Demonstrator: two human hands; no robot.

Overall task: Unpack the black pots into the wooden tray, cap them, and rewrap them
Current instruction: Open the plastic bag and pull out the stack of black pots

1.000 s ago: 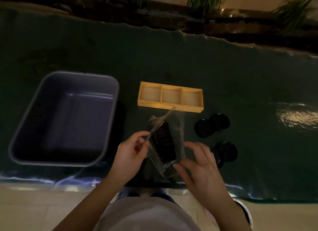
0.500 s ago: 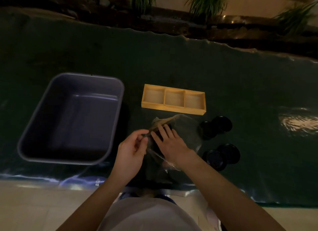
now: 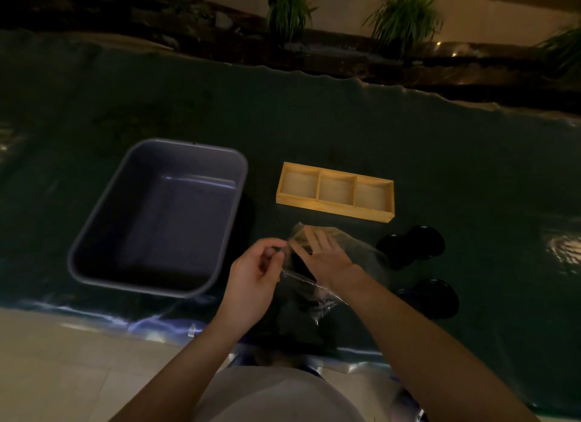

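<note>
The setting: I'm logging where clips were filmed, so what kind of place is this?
Probably a dim indoor lobby or courtyard, not a workshop: potted plants along a dark ledge, a tiled floor, and a table under dark sheeting.

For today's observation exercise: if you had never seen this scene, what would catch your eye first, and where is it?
The pale wooden tray, its three compartments bare, glows at the centre of the dark table cover. Left of it sits a large grey tub. Nearest the camera, the left hand pinches the clear wrapper while the right hand reaches inside; black caps lie to the right.
</note>
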